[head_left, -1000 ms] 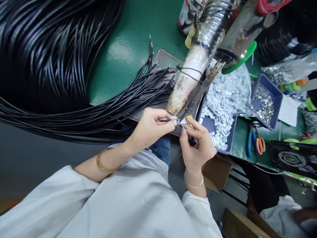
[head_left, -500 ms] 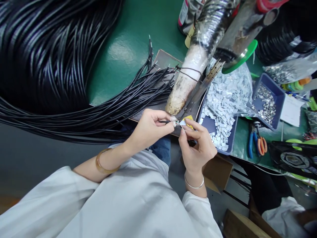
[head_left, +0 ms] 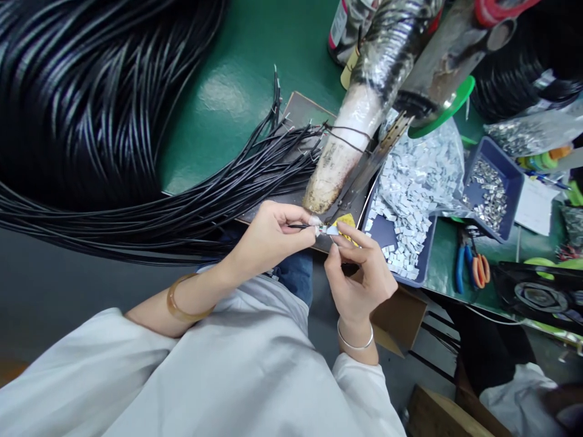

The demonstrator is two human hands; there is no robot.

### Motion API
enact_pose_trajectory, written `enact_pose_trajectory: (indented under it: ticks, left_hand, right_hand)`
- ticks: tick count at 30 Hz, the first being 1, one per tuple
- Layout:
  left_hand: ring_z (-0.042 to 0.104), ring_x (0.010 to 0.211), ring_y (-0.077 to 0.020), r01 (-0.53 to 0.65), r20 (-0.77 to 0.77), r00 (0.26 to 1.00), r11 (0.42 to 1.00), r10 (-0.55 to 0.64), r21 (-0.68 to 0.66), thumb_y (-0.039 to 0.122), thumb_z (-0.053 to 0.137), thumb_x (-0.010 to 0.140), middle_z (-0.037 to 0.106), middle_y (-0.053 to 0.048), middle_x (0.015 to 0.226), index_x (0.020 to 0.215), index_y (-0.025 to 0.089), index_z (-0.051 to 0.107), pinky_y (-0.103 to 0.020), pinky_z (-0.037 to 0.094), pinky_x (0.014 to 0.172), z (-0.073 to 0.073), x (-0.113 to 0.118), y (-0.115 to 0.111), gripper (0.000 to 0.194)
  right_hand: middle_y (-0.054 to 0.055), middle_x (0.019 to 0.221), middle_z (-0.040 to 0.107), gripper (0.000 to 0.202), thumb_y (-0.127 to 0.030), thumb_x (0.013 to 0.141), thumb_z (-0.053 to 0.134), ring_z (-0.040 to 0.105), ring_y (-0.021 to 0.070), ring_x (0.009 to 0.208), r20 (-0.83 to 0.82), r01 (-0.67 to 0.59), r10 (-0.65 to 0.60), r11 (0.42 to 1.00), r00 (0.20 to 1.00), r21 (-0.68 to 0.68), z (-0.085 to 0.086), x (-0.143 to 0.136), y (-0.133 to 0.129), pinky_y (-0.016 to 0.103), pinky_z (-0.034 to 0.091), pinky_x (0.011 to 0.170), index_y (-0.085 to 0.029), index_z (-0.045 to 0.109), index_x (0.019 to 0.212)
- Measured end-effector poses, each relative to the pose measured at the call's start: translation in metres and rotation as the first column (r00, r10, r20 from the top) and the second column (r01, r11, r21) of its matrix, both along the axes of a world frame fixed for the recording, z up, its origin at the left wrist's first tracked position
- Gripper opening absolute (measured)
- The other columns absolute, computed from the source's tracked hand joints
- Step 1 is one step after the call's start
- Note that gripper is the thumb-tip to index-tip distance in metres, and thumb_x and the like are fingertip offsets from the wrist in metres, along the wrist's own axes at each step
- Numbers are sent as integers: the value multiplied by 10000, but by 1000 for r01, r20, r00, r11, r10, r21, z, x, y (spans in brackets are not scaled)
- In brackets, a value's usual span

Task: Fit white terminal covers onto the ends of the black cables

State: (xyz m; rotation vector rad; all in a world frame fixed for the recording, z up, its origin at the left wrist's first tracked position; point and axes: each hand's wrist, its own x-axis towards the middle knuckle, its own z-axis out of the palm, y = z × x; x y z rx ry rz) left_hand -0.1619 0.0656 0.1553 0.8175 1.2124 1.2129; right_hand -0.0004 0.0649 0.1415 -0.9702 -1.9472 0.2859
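Note:
Just below the tip of a long, worn, plastic-wrapped tube, my left hand pinches the end of a thin black cable between thumb and forefinger. A small silvery connector shows at the cable's end, past the fingertips. My right hand faces it from the right, its fingers bent and closed around a small pale piece at the connector. Whether the piece is joined to the connector I cannot make out. Behind the right fingers shows a yellow label with dark print.
Many black cables run leftward to a large coil. A blue tray of small pale pieces stands at right, beside another tray of metal parts. Blue- and orange-handled pliers lie on the green table. Another person's sleeve shows lower right.
My left hand has shifted slightly left with the cable and connector. My right hand has moved a little the same way, and more of the yellow label shows.

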Motion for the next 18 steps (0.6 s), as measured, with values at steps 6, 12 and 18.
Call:
enact_pose_trajectory:
  ticks: [6, 12, 18]
  left_hand:
    - [488, 512, -51, 5, -122, 993, 999, 1, 51, 116, 661, 663, 655, 18, 620, 683, 116, 737, -133, 373, 456, -2, 4, -2, 79]
    - [364, 459, -39, -13, -203, 979, 994, 34, 106, 165, 663, 698, 587, 29, 576, 711, 133, 747, -155, 277, 413, 1, 5, -6, 91]
    - [332, 442, -39, 17, -234, 972, 990, 16, 140, 154, 655, 707, 535, 43, 528, 700, 126, 747, -169, 272, 417, 0, 2, -5, 97]
  right_hand:
    - [70, 1000, 766, 199, -30, 774, 702, 739, 158, 943, 46, 47, -49, 998, 998, 41, -1, 0, 3, 256, 631, 769, -189, 619, 861]
    - [54, 1028, 757, 222, -30, 764, 723, 743, 163, 919, 19, 67, -67, 997, 998, 35, 2, -3, 4, 258, 644, 723, -201, 666, 893]
    - [57, 1069, 752, 196, -62, 788, 701, 748, 170, 918, 5, 48, -48, 999, 999, 25, -1, -2, 1, 273, 647, 724, -212, 627, 889]
